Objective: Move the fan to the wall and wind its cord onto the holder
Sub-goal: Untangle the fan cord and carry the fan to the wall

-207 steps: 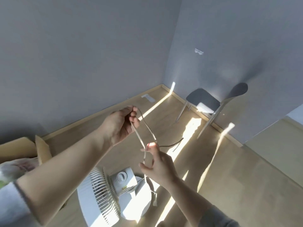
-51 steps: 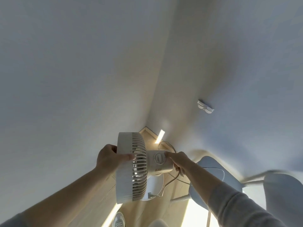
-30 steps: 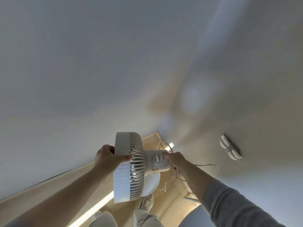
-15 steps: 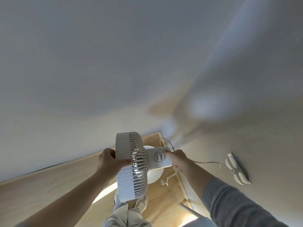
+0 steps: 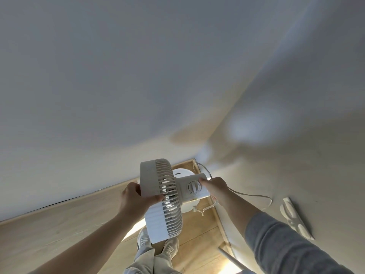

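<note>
So the desk fan [image 5: 162, 196] is held up off the floor right in the room corner — the left hand [image 5: 136, 198] is wrapped around the rim of the grille, and the right hand [image 5: 214, 187] is closed on the back of the motor housing next to the control knob [image 5: 194, 187]. The round base [image 5: 182, 173] is pointed toward the corner, and the whole thing is being carried sideways, not yet set down.

Compared with a few seconds back, when only the cord was being handled and the fan was left on the floor, the fan has been picked up and walked over. Over the last second or so the view has swung a bit, and the white cord holder [image 5: 296, 219] on the right-hand wall is now seen lower and closer to the right forearm.

The power cord [image 5: 248, 194] is left loose — it's looped out from behind the right hand and trails along the wall, with its plug [image 5: 195, 209] dangling under the housing. Nothing has been wound yet.

So the carry looks nearly done; setting the fan down by the wall is probably what's needed next, then both hands are freed for the winding. The dangling cord could get snagged under the base.
</note>
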